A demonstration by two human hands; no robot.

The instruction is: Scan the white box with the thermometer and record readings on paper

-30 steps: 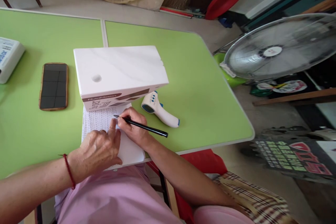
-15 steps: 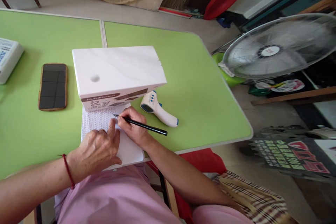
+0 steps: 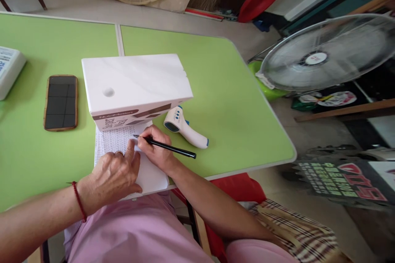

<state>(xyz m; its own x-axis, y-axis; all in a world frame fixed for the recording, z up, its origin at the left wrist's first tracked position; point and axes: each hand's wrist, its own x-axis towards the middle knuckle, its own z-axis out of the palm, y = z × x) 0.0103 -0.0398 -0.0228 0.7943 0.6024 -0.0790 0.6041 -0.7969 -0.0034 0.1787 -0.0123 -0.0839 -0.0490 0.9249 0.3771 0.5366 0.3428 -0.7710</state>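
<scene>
A black pen [image 3: 173, 147] is pinched in my right hand [image 3: 157, 148], its tip on a sheet of paper [image 3: 151, 174] at the table's near edge. Rows of small handwriting cover the paper's upper left part. My left hand [image 3: 115, 172] lies on the paper with its index finger stretched toward the pen tip and its thumb apart. A white box [image 3: 135, 78] with "NutriMotion" print stands over the paper's far edge and hides part of it. Right of the box, a white infrared thermometer [image 3: 187, 129] lies on the table near my right hand.
On the green table [image 3: 234, 123], a phone in a brown case [image 3: 61, 102] lies left of the box. A white device [image 3: 10, 70] is at the far left. A standing fan [image 3: 324, 55] is beyond the table's right end, and a red chair [image 3: 237, 187] is below its near edge.
The whole view has shifted very slightly. Both hands, the pen and the paper keep nearly the same places.
</scene>
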